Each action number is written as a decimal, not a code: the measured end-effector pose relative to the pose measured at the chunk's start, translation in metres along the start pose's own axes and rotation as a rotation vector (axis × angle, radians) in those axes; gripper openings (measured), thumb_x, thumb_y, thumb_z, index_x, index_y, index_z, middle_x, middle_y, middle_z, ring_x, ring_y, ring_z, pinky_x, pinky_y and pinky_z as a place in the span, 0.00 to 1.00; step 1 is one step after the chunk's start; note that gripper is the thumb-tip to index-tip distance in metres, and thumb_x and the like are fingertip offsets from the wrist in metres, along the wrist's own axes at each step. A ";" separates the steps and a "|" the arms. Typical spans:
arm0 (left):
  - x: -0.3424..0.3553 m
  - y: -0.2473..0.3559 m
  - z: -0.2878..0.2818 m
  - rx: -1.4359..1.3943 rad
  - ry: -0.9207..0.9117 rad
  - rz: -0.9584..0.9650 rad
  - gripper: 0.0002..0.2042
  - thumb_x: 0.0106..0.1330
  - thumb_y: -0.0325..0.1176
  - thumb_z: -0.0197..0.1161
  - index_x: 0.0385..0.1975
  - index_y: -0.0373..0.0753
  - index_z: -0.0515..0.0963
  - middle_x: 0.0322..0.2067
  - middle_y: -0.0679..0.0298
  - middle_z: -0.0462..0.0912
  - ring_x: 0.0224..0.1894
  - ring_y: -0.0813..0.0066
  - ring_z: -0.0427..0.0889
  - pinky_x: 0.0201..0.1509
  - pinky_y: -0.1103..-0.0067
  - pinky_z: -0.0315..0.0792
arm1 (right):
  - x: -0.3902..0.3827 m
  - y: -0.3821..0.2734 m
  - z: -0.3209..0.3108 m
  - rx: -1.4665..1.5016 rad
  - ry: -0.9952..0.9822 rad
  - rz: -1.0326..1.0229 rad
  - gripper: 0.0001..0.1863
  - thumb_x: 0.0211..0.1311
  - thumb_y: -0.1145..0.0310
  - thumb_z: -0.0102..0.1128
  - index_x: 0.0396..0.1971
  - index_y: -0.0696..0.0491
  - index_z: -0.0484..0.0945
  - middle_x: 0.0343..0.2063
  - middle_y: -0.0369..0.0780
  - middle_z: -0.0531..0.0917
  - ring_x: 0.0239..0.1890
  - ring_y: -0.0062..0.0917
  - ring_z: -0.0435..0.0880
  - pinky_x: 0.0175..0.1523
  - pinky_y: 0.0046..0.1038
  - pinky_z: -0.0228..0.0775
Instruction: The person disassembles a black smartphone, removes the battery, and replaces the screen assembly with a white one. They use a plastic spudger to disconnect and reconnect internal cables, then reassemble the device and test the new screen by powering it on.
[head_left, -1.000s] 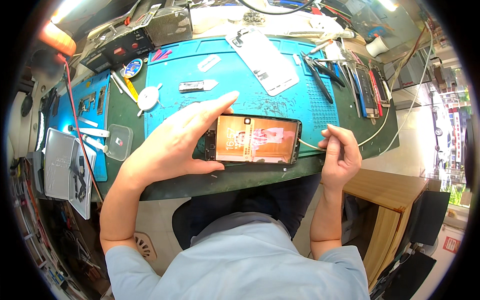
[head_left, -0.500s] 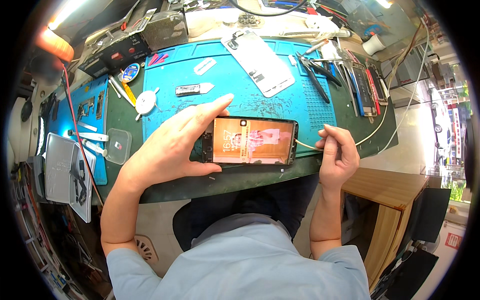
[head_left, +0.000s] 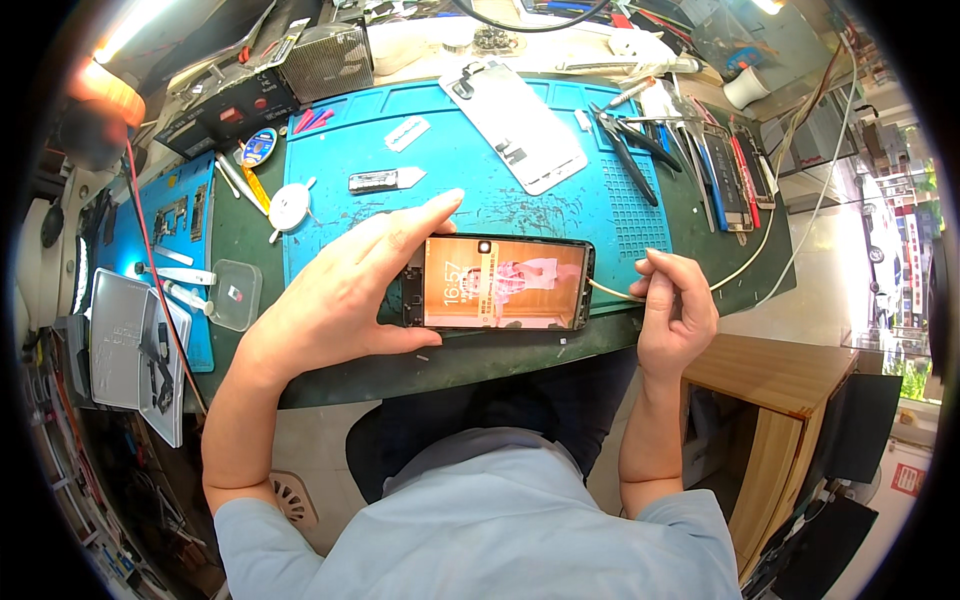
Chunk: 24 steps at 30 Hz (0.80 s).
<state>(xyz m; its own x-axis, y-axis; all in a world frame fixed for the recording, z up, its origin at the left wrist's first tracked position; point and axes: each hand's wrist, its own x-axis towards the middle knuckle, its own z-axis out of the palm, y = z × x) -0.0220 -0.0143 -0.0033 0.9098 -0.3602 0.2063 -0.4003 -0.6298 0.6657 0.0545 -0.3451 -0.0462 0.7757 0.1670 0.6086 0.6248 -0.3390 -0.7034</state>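
A smartphone (head_left: pixel 508 283) with a lit screen lies sideways near the front edge of the blue work mat (head_left: pixel 380 215). Its left end, where a dark strip shows beside the screen, sits between the thumb and fingers of my left hand (head_left: pixel 345 285). A thin white cable (head_left: pixel 612 292) meets the phone's right end. My right hand (head_left: pixel 677 312) is closed with its fingers curled around that cable, which runs on to the right behind the hand. Part of the grip is hidden by the fingers.
A white phone panel (head_left: pixel 515 125) rests at the back of the mat, beside black-handled cutters (head_left: pixel 632 150). Screwdrivers and tweezers (head_left: pixel 705 165) lie to the right. On the left are a solder reel (head_left: pixel 259 147), a round white piece (head_left: pixel 291 206) and a clear box (head_left: pixel 237 295).
Nearly everything holds still. The view has shifted very slightly; both hands keep their grips on the phone and the cable.
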 end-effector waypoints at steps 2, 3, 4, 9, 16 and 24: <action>0.001 0.001 0.000 0.005 -0.002 -0.003 0.59 0.42 0.29 0.86 0.79 0.41 0.58 0.62 0.56 0.78 0.64 0.53 0.78 0.69 0.65 0.73 | 0.000 0.001 0.000 0.006 0.002 0.001 0.12 0.69 0.86 0.56 0.45 0.60 0.86 0.34 0.43 0.87 0.27 0.20 0.84 0.31 0.20 0.79; 0.000 0.001 0.001 0.003 0.000 -0.002 0.59 0.42 0.29 0.86 0.79 0.41 0.58 0.62 0.56 0.78 0.64 0.53 0.78 0.69 0.65 0.72 | 0.000 0.001 0.000 0.005 0.001 0.001 0.12 0.69 0.87 0.56 0.45 0.60 0.86 0.34 0.43 0.87 0.27 0.20 0.84 0.31 0.20 0.79; 0.000 0.000 0.001 0.003 0.001 0.001 0.59 0.42 0.29 0.86 0.79 0.41 0.58 0.62 0.56 0.78 0.64 0.53 0.78 0.69 0.65 0.72 | 0.000 0.000 0.000 0.004 0.000 0.001 0.12 0.69 0.87 0.56 0.45 0.60 0.86 0.34 0.43 0.87 0.27 0.20 0.84 0.31 0.20 0.79; 0.000 -0.001 0.001 -0.016 0.002 0.010 0.59 0.42 0.29 0.85 0.79 0.41 0.58 0.62 0.56 0.78 0.64 0.53 0.77 0.69 0.64 0.72 | -0.001 0.000 0.000 0.003 -0.003 0.000 0.12 0.69 0.87 0.55 0.45 0.60 0.85 0.34 0.43 0.87 0.28 0.20 0.84 0.31 0.21 0.79; 0.001 -0.002 -0.001 -0.040 0.000 0.024 0.57 0.43 0.30 0.85 0.78 0.41 0.58 0.63 0.55 0.77 0.65 0.52 0.77 0.69 0.64 0.72 | 0.009 -0.008 0.002 -0.019 -0.101 -0.121 0.14 0.64 0.88 0.59 0.45 0.60 0.86 0.37 0.45 0.87 0.32 0.27 0.86 0.34 0.22 0.81; -0.001 0.003 -0.003 -0.038 -0.002 0.004 0.54 0.46 0.31 0.84 0.77 0.41 0.61 0.65 0.53 0.72 0.64 0.52 0.76 0.66 0.66 0.75 | 0.038 -0.052 0.023 -0.301 -0.689 -0.537 0.31 0.60 0.40 0.68 0.59 0.41 0.84 0.68 0.44 0.72 0.69 0.42 0.68 0.74 0.49 0.62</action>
<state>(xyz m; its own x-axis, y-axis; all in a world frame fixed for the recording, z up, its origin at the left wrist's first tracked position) -0.0236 -0.0137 0.0010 0.9079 -0.3643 0.2075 -0.3995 -0.6016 0.6918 0.0535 -0.2995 0.0052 0.3300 0.8527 0.4050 0.9415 -0.2666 -0.2059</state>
